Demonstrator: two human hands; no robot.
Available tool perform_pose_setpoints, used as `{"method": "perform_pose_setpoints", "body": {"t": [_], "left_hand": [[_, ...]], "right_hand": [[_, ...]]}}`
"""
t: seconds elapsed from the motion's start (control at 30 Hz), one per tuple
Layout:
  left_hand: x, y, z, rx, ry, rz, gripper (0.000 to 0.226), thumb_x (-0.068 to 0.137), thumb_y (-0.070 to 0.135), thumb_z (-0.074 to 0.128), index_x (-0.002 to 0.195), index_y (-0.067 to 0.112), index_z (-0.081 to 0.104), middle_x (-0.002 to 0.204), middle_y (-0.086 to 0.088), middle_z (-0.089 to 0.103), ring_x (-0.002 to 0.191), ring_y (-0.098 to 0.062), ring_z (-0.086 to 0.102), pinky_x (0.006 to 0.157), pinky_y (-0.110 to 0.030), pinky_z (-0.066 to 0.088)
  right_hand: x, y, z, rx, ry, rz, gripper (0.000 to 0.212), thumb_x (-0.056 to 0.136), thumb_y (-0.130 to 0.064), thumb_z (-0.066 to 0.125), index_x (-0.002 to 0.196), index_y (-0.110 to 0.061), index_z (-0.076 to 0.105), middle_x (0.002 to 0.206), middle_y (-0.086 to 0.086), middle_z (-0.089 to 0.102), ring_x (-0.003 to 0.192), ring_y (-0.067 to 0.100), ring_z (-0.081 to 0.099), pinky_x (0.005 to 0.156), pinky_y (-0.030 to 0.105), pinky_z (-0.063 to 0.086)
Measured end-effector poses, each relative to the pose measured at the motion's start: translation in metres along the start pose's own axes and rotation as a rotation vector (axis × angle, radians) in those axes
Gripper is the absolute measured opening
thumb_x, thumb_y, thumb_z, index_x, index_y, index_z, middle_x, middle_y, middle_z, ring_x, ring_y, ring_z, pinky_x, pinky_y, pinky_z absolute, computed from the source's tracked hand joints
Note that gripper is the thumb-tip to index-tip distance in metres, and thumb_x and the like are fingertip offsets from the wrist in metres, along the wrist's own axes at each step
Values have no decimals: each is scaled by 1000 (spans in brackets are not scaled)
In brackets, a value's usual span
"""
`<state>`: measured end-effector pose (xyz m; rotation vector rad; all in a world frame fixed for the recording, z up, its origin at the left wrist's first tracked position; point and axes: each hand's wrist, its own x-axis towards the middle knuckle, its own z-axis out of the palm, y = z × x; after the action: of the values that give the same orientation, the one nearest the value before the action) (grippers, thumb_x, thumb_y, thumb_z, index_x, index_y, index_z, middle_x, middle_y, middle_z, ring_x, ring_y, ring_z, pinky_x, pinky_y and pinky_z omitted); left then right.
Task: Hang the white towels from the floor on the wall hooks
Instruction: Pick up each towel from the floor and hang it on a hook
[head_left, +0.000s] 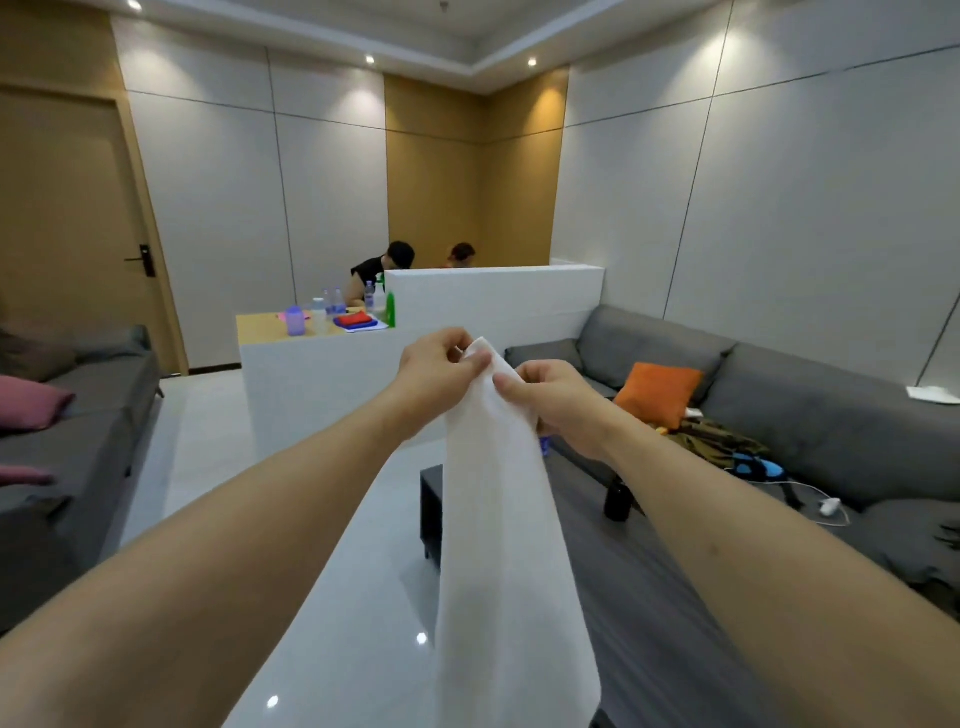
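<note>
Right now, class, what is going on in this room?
A person holds a white towel up in front of them, the left hand and the right hand each pinching its top edge. The rest hangs straight down. No wall hook is in view, so the towel is not yet hung.

Towel (498, 519) was plain white, no pattern. Walls (779, 208) pale grey panels w/ dark seam lines, plus tan wood-tone sections; door (67, 218) same tan, black handle. Floor (322, 571) glossy white. Counter (322, 384) white sides, tan top; on it a lilac bottle (295, 320), green bottle (390, 310), red cloth (354, 318) over blue. Sofas (810, 415) dark grey; cushion (658, 393) orange, left ones pink. Low table (649, 597) black/dark wood grain.
</note>
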<state>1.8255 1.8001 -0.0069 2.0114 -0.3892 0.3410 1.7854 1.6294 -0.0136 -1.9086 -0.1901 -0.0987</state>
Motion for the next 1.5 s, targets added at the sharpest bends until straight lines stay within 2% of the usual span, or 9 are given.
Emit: {"method": "perform_pose_setpoints", "body": {"t": [0.23,0.43,0.53,0.63,0.77,0.87,1.07,1.3,1.5], "left_hand": [[99,-22,15,-82,23,-17,17,93,39,57,80,28,58,92,-1,62,85,-19,59,67,-30,48],[162,-50,26,-43,36,-18,16,93,38,58,80,28,57,87,2,57,79,-14,54,61,-26,40],[179,-64,40,-25,66,-28,16,92,35,58,78,27,57,84,2,58,76,-14,52,61,-28,40],[193,-70,58,10,98,-55,14,93,36,57,80,30,58,87,3,60,78,-14,54,61,-27,40],[211,-72,85,74,207,-113,16,95,33,54,80,28,54,85,4,56,75,-11,51,59,-26,37],[212,-67,112,158,324,-153,18,95,31,53,80,20,52,81,1,53,71,-14,47,57,-28,37],[198,-32,176,257,487,-225,9,95,23,53,90,28,58,89,-4,59,72,-13,51,53,-24,36],[218,4,215,422,553,-262,15,95,20,56,106,15,65,102,-12,61,94,-28,55,68,-27,38],[262,-1,227,511,524,-297,12,94,20,58,104,16,64,104,-11,61,96,-29,56,75,-33,45]], "right_hand": [[87,18,-37,-10,-83,84,41,78,-37,81,102,-6,71,98,11,75,88,26,73,72,34,57],[152,53,-72,-510,-299,211,32,65,-23,89,93,-14,76,89,1,77,82,19,74,80,40,61],[180,73,-92,-714,-284,227,27,66,-26,87,87,-14,75,85,-1,75,78,15,72,73,33,61],[206,90,-117,-844,-279,184,22,68,-28,83,79,-14,72,77,-3,70,69,12,67,52,20,51],[237,114,-159,-976,-324,122,28,71,-31,81,83,-13,64,82,0,64,75,19,63,54,25,45],[254,132,-201,-994,-382,72,27,73,-29,80,89,-12,65,92,3,68,85,22,67,62,28,52],[277,158,-288,-1055,-421,-55,24,77,-30,76,87,-9,67,90,6,69,82,22,65,71,34,53],[313,166,-363,-871,-350,-142,18,81,-27,76,91,-15,68,91,1,67,84,17,63,76,33,55],[367,178,-393,-843,-257,-169,12,82,-22,75,89,-13,72,91,3,68,82,17,62,75,32,53]]}}
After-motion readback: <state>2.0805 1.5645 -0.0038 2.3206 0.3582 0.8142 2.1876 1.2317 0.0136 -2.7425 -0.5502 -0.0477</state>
